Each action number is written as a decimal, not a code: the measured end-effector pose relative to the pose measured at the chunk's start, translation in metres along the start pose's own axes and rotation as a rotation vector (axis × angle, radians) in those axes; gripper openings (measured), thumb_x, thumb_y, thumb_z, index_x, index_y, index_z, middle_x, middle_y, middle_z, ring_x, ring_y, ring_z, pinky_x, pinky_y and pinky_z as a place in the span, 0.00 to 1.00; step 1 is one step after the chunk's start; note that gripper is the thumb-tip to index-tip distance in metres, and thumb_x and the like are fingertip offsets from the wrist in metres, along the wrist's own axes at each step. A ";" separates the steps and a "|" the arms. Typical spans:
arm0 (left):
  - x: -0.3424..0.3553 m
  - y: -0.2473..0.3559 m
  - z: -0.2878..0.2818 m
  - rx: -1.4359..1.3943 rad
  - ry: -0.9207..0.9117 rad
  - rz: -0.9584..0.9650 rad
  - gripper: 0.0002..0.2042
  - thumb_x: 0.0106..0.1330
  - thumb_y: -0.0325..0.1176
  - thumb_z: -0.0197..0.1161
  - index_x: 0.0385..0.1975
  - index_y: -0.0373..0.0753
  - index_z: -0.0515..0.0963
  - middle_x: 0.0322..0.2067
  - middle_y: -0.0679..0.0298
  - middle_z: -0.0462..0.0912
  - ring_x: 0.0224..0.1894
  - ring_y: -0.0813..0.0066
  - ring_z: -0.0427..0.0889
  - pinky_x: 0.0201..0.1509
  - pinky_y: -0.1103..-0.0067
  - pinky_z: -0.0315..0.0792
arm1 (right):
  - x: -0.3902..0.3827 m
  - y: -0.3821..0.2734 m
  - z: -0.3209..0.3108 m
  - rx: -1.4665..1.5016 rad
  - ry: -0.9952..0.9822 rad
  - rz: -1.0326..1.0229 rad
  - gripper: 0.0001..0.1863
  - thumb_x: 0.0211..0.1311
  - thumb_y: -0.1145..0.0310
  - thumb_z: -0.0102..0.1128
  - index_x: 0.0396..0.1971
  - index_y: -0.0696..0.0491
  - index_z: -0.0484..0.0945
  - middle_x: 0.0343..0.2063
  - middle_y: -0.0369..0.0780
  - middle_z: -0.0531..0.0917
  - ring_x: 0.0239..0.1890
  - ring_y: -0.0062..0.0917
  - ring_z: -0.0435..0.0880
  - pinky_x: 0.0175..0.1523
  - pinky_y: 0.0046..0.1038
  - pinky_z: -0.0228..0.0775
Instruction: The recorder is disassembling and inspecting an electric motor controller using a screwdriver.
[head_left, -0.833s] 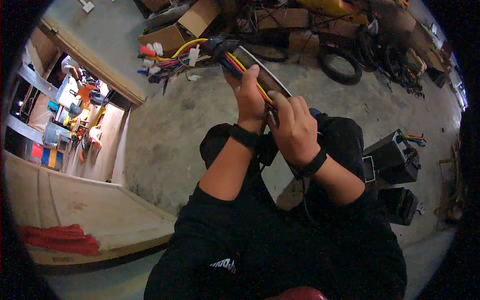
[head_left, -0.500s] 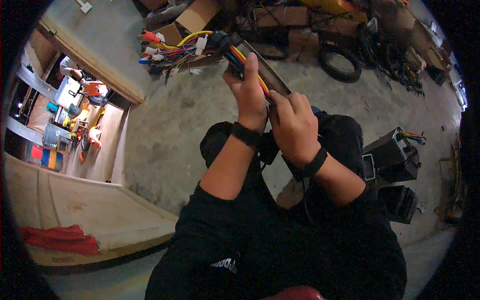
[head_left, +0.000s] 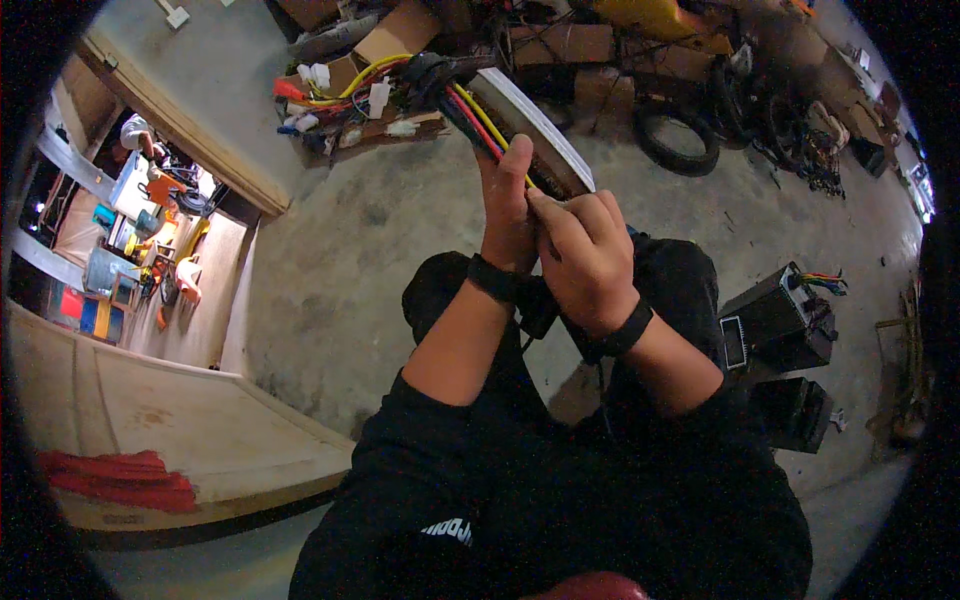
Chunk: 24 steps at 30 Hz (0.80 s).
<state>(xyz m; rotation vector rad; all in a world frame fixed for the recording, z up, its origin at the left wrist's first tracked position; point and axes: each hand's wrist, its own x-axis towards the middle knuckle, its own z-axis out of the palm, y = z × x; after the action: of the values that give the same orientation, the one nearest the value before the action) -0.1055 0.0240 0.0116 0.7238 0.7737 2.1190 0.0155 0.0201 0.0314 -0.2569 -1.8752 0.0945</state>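
Fingers of the left hand [head_left: 508,218] are gripping wires [head_left: 484,130] already lying along a metal case [head_left: 541,122] near twelve o'clock, the right hand [head_left: 590,252] is touching their lower end, hold unclear, and a white plug [head_left: 379,98] at eleven is apparently hanging unjoined.

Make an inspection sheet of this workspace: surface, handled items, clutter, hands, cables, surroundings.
Surface: grey concrete floor, dark-stained.
Handled items: silver-edged rectangular housing, metal-looking, held off the floor, tilted.
Clutter: brown cardboard boxes and a round black tyre at the far side; black rectangular units on the floor at right.
Hands: left hand has its thumb over the wires; right hand is curled at the housing's near end, exact grip hidden.
Cables: red, yellow and dark wires along the housing; multicoloured bundle with plugs beyond its far end.
Surroundings: brown wooden-framed opening at left, brightly lit beyond.
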 end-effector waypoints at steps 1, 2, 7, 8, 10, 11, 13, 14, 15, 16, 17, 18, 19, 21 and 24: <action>0.001 0.000 -0.002 0.005 0.009 -0.001 0.18 0.65 0.54 0.57 0.41 0.46 0.74 0.30 0.68 0.79 0.29 0.74 0.78 0.33 0.75 0.74 | 0.001 0.000 0.000 0.004 -0.002 -0.008 0.22 0.38 0.85 0.68 0.40 0.54 0.83 0.26 0.39 0.77 0.27 0.33 0.75 0.31 0.31 0.70; 0.000 0.000 -0.004 0.009 0.017 -0.003 0.18 0.65 0.53 0.57 0.41 0.46 0.74 0.30 0.68 0.79 0.29 0.74 0.78 0.33 0.75 0.74 | 0.002 -0.001 0.000 0.006 0.001 -0.011 0.22 0.38 0.85 0.68 0.40 0.54 0.83 0.26 0.39 0.77 0.27 0.33 0.75 0.31 0.31 0.70; 0.001 0.004 -0.006 -0.053 0.061 0.013 0.17 0.63 0.38 0.59 0.48 0.41 0.65 0.37 0.67 0.70 0.34 0.80 0.72 0.35 0.79 0.72 | 0.002 -0.002 0.003 0.022 -0.008 0.012 0.17 0.40 0.84 0.67 0.35 0.55 0.82 0.28 0.39 0.79 0.29 0.34 0.77 0.34 0.32 0.72; 0.001 0.006 -0.003 -0.057 0.067 0.011 0.17 0.63 0.38 0.59 0.48 0.41 0.65 0.37 0.67 0.70 0.34 0.80 0.72 0.35 0.79 0.72 | 0.000 -0.001 0.003 0.023 -0.015 0.012 0.17 0.40 0.84 0.67 0.35 0.55 0.82 0.28 0.39 0.79 0.29 0.34 0.77 0.34 0.32 0.72; 0.002 0.009 0.000 -0.024 0.099 0.045 0.13 0.63 0.37 0.60 0.42 0.41 0.68 0.32 0.70 0.71 0.31 0.81 0.72 0.33 0.80 0.70 | -0.002 0.000 0.004 0.037 -0.032 0.027 0.14 0.42 0.83 0.68 0.32 0.55 0.81 0.30 0.40 0.81 0.31 0.35 0.79 0.36 0.32 0.73; 0.003 0.009 -0.001 -0.026 0.104 0.046 0.13 0.63 0.37 0.60 0.42 0.41 0.68 0.32 0.70 0.71 0.31 0.81 0.72 0.33 0.80 0.70 | -0.002 0.000 0.004 0.039 -0.036 0.025 0.14 0.42 0.83 0.68 0.32 0.55 0.81 0.30 0.40 0.81 0.31 0.35 0.79 0.36 0.32 0.73; 0.002 0.009 -0.001 0.002 0.115 0.045 0.10 0.63 0.36 0.61 0.38 0.41 0.71 0.29 0.71 0.72 0.28 0.82 0.72 0.32 0.81 0.70 | -0.003 -0.003 0.003 0.014 -0.079 0.075 0.12 0.43 0.83 0.68 0.31 0.55 0.80 0.32 0.40 0.82 0.32 0.35 0.79 0.38 0.32 0.74; 0.002 0.010 -0.001 0.002 0.118 0.047 0.10 0.63 0.36 0.61 0.38 0.41 0.71 0.29 0.71 0.72 0.28 0.82 0.72 0.32 0.81 0.70 | -0.003 -0.003 0.003 0.017 -0.082 0.073 0.12 0.43 0.83 0.68 0.31 0.55 0.80 0.32 0.40 0.82 0.32 0.35 0.79 0.38 0.32 0.74; 0.001 0.010 -0.001 -0.006 0.124 0.034 0.10 0.63 0.37 0.61 0.38 0.40 0.71 0.29 0.71 0.72 0.28 0.82 0.73 0.32 0.81 0.70 | -0.002 -0.003 0.003 0.023 -0.099 0.072 0.12 0.43 0.82 0.68 0.31 0.55 0.80 0.33 0.40 0.82 0.33 0.35 0.79 0.38 0.32 0.74; 0.002 0.012 -0.001 -0.018 0.128 0.027 0.10 0.62 0.37 0.62 0.37 0.40 0.71 0.29 0.71 0.73 0.29 0.82 0.73 0.32 0.82 0.70 | 0.000 -0.002 0.002 0.027 -0.115 0.064 0.12 0.44 0.82 0.68 0.31 0.55 0.81 0.33 0.40 0.83 0.34 0.35 0.79 0.39 0.32 0.74; 0.002 0.014 0.000 -0.023 0.129 0.035 0.10 0.62 0.37 0.62 0.37 0.40 0.71 0.29 0.71 0.73 0.29 0.82 0.73 0.32 0.82 0.70 | 0.003 -0.001 0.001 0.028 -0.117 0.056 0.12 0.44 0.82 0.68 0.31 0.55 0.81 0.33 0.40 0.83 0.34 0.35 0.79 0.39 0.32 0.74; 0.002 0.017 0.000 0.029 0.179 0.069 0.10 0.62 0.37 0.62 0.37 0.40 0.72 0.29 0.71 0.73 0.29 0.82 0.74 0.33 0.82 0.70 | 0.006 -0.001 0.000 0.048 -0.147 0.042 0.11 0.46 0.81 0.68 0.32 0.55 0.81 0.33 0.40 0.83 0.33 0.34 0.80 0.39 0.31 0.74; 0.002 0.019 0.000 0.075 0.230 0.108 0.10 0.61 0.36 0.62 0.37 0.39 0.73 0.29 0.71 0.74 0.30 0.82 0.74 0.33 0.81 0.70 | 0.011 -0.001 -0.002 0.066 -0.178 0.020 0.10 0.48 0.80 0.68 0.33 0.54 0.81 0.34 0.41 0.84 0.33 0.34 0.81 0.39 0.30 0.75; 0.002 0.025 0.001 0.063 0.235 0.124 0.10 0.61 0.36 0.62 0.36 0.39 0.73 0.29 0.71 0.74 0.29 0.82 0.74 0.34 0.81 0.71 | 0.021 -0.001 -0.013 0.126 -0.213 0.083 0.10 0.51 0.76 0.67 0.35 0.54 0.81 0.33 0.42 0.84 0.33 0.37 0.82 0.38 0.32 0.75; 0.000 0.025 -0.006 0.067 0.273 0.115 0.10 0.60 0.36 0.62 0.36 0.38 0.74 0.28 0.71 0.74 0.29 0.81 0.74 0.35 0.81 0.71 | 0.049 0.003 -0.045 0.220 -0.162 0.328 0.07 0.61 0.70 0.63 0.38 0.55 0.82 0.31 0.44 0.85 0.28 0.32 0.85 0.35 0.29 0.76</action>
<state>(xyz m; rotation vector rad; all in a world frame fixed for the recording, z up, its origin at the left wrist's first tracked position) -0.1212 0.0089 0.0259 0.5299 0.9726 2.3363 0.0436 0.0314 0.0906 -0.4117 -1.9489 0.5563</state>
